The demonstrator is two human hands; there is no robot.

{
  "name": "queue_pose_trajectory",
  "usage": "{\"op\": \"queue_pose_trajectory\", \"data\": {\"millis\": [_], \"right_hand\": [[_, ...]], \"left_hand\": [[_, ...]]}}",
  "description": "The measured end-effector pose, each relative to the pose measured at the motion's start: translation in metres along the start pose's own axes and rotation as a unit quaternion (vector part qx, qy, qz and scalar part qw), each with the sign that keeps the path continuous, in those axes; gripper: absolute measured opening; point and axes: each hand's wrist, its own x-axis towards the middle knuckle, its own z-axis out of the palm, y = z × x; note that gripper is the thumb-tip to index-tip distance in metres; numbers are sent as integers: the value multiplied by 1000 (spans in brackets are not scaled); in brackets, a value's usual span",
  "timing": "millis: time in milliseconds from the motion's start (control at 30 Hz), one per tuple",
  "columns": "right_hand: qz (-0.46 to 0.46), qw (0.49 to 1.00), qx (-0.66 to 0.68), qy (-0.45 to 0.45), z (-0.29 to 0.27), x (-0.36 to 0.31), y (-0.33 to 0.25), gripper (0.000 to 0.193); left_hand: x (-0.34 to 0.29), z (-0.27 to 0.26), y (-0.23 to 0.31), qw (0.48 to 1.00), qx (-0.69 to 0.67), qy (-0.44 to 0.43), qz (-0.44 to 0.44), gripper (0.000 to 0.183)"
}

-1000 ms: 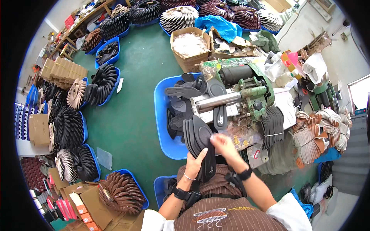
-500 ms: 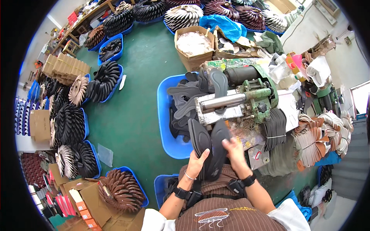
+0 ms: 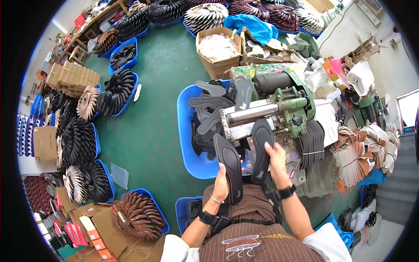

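My left hand (image 3: 221,187) is closed on a black insole (image 3: 228,159), thick enough that it may be a small stack, held upright over my lap. My right hand (image 3: 276,160) grips a single dark insole (image 3: 261,146) by its edge, thumb on its face, a gap apart from the left one. Just beyond stands a green machine (image 3: 301,102) with a shiny metal roller (image 3: 253,114). A grey insole (image 3: 242,92) lies at the roller's far side. Loose dark insoles (image 3: 209,105) fill a blue tub (image 3: 185,146) left of the machine.
A tied bundle of dark strips (image 3: 310,146) and stacks of tan-and-white pieces (image 3: 366,148) lie right of the machine. A carton of white material (image 3: 218,50) stands beyond it. Blue tubs with fanned insoles (image 3: 78,139) line the left of the green floor (image 3: 148,113).
My right hand has moved right and slightly up, taking its insole away from the one in my left hand. Another grey insole now shows atop the tub's heap.
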Motion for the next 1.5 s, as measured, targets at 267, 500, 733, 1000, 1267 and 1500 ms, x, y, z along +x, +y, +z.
{"op": "queue_pose_trajectory", "data": {"millis": [267, 500, 733, 1000, 1267, 1500], "right_hand": [[123, 983, -97, -90, 25, -49, 25, 16], [5, 1000, -21, -10, 0, 35, -8, 15], [92, 981, -33, -169, 21, -54, 15, 23], [67, 991, -115, -23, -4, 8, 25, 16], [252, 950, -164, 81, -139, -69, 87, 15], [265, 902, -226, 256, -220, -153, 105, 8]], "left_hand": [[2, 5, 4, 996, 57, 73, 9, 33], [7, -1, -12, 995, 63, 83, 1, 38], [13, -4, -14, 977, 210, 10, -18, 57], [57, -55, 15, 879, 427, 141, 159, 60], [230, -43, 153, 720, 653, 17, 234, 47], [395, -33, 95, 513, 816, -247, -95, 66]]}}
